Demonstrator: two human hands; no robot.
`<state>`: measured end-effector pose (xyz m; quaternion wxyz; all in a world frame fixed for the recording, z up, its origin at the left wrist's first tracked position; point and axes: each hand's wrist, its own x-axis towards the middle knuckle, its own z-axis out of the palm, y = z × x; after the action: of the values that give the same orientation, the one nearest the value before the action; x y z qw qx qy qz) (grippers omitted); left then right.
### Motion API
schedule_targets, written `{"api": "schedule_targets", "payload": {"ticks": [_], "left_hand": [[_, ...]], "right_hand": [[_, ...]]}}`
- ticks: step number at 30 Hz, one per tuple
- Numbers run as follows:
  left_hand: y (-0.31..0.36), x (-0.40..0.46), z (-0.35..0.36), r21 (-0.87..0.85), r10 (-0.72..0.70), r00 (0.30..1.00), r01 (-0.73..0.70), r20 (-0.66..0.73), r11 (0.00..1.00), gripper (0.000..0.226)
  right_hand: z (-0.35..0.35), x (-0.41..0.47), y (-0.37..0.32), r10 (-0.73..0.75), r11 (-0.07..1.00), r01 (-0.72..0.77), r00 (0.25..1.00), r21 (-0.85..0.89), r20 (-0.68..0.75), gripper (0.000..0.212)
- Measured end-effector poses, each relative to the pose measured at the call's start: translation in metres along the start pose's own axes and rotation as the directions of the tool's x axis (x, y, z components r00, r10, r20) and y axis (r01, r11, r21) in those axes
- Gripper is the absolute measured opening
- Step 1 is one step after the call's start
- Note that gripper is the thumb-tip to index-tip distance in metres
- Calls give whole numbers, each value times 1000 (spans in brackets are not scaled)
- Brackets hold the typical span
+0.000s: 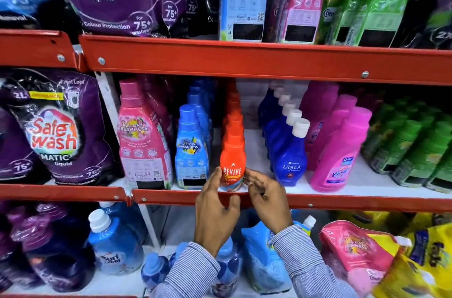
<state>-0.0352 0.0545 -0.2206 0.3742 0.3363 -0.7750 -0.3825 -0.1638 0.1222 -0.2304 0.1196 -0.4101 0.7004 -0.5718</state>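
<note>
Orange plastic bottle (pixel 232 163) standing upright at the front edge of the middle shelf (pixel 342 206).
Its "REVIVE" label faces outward, its cap is on top and its long axis is vertical. It is one bottle in front, with at least five more orange bottles (pixel 234 116) filed behind it. Two hands flank it. The left hand (pixel 215 209) lays nearly straight fingers on its left side, and the right hand (pixel 267 200) touches its right side with loosely bent fingertips. Neither hand wraps round it. Just to its right is a row of blue bottles (pixel 289 158) with five white caps showing.
</note>
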Motion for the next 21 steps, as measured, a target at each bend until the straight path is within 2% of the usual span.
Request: {"api": "schedule_targets", "payload": {"ticks": [7, 9, 12, 14, 17, 19, 21], "left_hand": [[-3, -1, -1, 25, 27, 1000, -27, 0, 999, 75], [-1, -3, 0, -1, 26, 999, -26, -34, 1000, 73], [8, -13, 6, -62, 76, 985, -86, -153, 994, 64], [16, -19, 14, -84, 125, 975, -142, -184, 986, 55], [25, -21, 36, -116, 118, 989, -127, -84, 985, 52], [30, -17, 52, -123, 99, 995, -98, 4, 988, 60], [37, -14, 66, -114, 84, 994, -75, 72, 991, 70]], "right_hand": [[-8, -2, 3, 20, 1000, -19, 998, 18, -60, 44], [-10, -5, 1, 2, 1000, 1, 993, 24, -115, 43], [-21, -16, -2, -9, 997, 34, 936, 65, -352, 36], [-35, -23, -3, -29, 994, 79, 844, 70, -536, 27], [-57, -24, 1, -32, 995, 90, 730, 49, -683, 23], [-67, -21, 6, -44, 998, 63, 744, 5, -667, 33], [-72, -18, 12, -44, 999, 17, 814, -52, -579, 47]]}}
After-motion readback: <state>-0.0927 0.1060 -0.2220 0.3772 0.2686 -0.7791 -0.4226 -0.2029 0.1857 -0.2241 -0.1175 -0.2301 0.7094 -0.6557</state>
